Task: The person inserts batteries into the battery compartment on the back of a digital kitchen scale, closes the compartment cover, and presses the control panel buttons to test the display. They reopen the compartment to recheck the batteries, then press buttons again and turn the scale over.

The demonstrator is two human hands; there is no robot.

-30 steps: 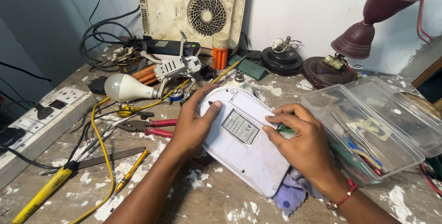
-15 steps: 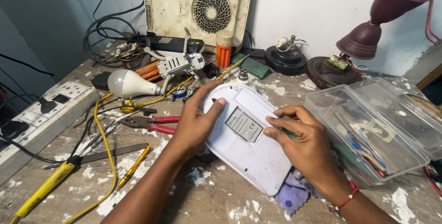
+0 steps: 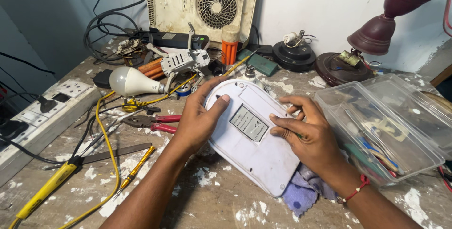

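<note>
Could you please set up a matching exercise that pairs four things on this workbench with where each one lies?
Things:
1. white oval device
2. light bulb
3. clear plastic box
4. yellow soldering iron

Places:
A. at the front left of the bench
B. under both hands, in the middle
C. to the right of the right hand
D. behind the left hand, beside the red-handled pliers

Pairs: 1-B, 2-D, 3-C, 4-A
</note>
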